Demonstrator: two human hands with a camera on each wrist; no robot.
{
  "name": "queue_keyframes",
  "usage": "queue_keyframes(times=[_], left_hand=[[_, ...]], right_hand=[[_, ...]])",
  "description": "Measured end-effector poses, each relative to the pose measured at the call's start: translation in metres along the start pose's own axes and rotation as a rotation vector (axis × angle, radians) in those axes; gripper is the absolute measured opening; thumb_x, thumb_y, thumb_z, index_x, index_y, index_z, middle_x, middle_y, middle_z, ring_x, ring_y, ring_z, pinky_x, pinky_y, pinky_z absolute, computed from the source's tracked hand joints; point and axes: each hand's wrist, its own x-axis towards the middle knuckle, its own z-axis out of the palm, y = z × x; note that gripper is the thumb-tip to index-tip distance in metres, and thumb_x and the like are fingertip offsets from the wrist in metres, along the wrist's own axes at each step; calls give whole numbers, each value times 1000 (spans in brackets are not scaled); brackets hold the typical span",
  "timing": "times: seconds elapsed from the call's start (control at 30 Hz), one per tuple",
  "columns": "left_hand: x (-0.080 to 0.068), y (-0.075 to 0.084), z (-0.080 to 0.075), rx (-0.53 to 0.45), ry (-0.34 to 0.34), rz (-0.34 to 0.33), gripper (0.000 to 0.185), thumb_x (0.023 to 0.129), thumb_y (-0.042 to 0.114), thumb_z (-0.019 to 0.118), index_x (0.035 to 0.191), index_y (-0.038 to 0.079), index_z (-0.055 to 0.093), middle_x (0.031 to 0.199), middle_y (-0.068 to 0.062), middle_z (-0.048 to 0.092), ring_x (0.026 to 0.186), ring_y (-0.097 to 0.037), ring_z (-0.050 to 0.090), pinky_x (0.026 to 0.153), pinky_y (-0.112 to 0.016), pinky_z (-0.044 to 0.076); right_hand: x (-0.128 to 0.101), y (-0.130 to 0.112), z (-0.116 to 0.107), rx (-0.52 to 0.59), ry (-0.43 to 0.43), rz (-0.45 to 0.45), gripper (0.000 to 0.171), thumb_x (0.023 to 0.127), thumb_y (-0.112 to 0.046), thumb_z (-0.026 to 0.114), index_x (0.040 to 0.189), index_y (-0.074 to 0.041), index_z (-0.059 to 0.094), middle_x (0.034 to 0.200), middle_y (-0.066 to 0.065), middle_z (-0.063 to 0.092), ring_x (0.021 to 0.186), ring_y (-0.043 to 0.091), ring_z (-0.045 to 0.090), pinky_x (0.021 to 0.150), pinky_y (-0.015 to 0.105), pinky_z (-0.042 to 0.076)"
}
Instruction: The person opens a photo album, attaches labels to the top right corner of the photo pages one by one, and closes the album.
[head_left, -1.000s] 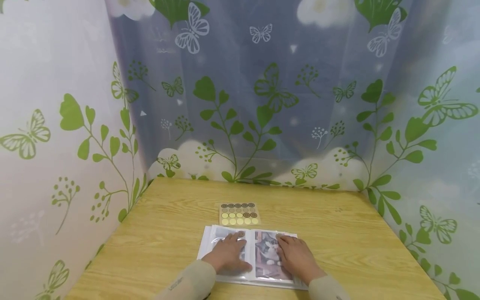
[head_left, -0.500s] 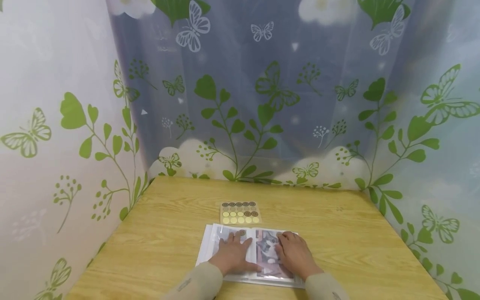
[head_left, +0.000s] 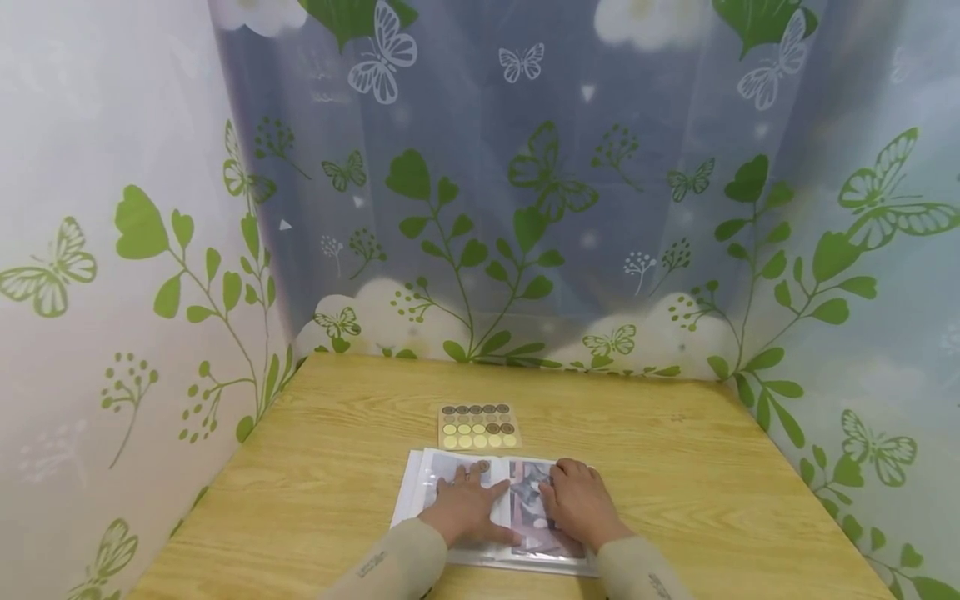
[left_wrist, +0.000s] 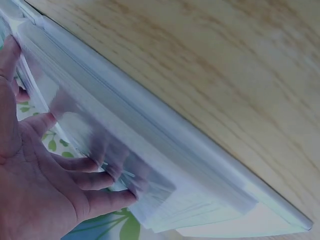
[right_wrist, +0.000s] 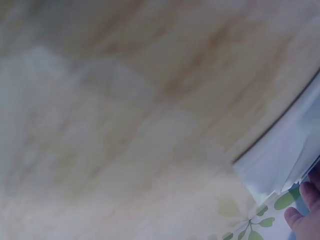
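Right now both hands lie flat on an open photo album (head_left: pixel 498 508) that sits on the wooden worktop (head_left: pixel 675 467) near its front edge. The left hand (head_left: pixel 467 507) covers the left page with its fingers spread and fairly straight, the thumb reaching toward the middle fold. Its grip is apart; it presses on the clear sleeve and clasps nothing. From the left wrist view, the left hand (left_wrist: pixel 45 175) shows its fingertips (left_wrist: pixel 117 197) resting against the stacked plastic pages of the album (left_wrist: pixel 150 150), whose edges lie thick and layered above the worktop (left_wrist: pixel 225 60).

The right hand (head_left: pixel 581 502) rests on the right page, over a picture, with the fingers laid together and slightly bent at the knuckles. Its grip is also apart, pressing and not clamping. The right wrist view is blurred; only a fingertip (right_wrist: pixel 302 217) and a corner of the album (right_wrist: pixel 280 165) can be made out.

Just behind the album, apart from it, lies a small sheet of round stickers (head_left: pixel 478 427) in brown and yellow rows. A curtain (head_left: pixel 525 208) printed with green leaves and butterflies surrounds the worktop.
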Motion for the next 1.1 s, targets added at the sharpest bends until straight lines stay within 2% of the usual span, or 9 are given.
queue_keyframes(times=[0.33, 0.57, 0.93, 1.1], left_hand=[[1, 0, 3, 4, 12, 4, 93, 73, 79, 62, 149, 28, 47, 156, -20, 32, 139, -50, 31, 103, -75, 28], [0, 0, 3, -8, 15, -2, 93, 73, 79, 63, 148, 28, 47, 157, -20, 32, 139, -49, 32, 103, -75, 27], [-1, 1, 0, -29, 13, -3, 91, 73, 76, 66, 148, 27, 47, 156, -20, 32, 139, -50, 31, 103, -76, 26], [-2, 1, 1, -24, 16, 3, 91, 74, 76, 65, 148, 27, 47, 157, -20, 31, 139, -50, 30, 103, -76, 26]], right_hand=[[-9, -6, 0, -4, -55, 13, 53, 102, -36, 52, 134, 5, 54, 137, 24, 52, 127, 42, 48, 105, 61, 37], [-19, -4, 0, 27, -42, 9, 59, 100, -38, 54, 139, 6, 50, 140, 24, 50, 129, 42, 47, 106, 65, 33], [-24, 2, -5, 38, -23, 29, 51, 99, -32, 55, 141, -2, 52, 140, 23, 50, 130, 43, 46, 106, 67, 32], [-22, 8, -7, 59, -26, 72, 45, 99, -28, 57, 139, -8, 56, 139, 26, 51, 130, 45, 45, 105, 69, 32]])
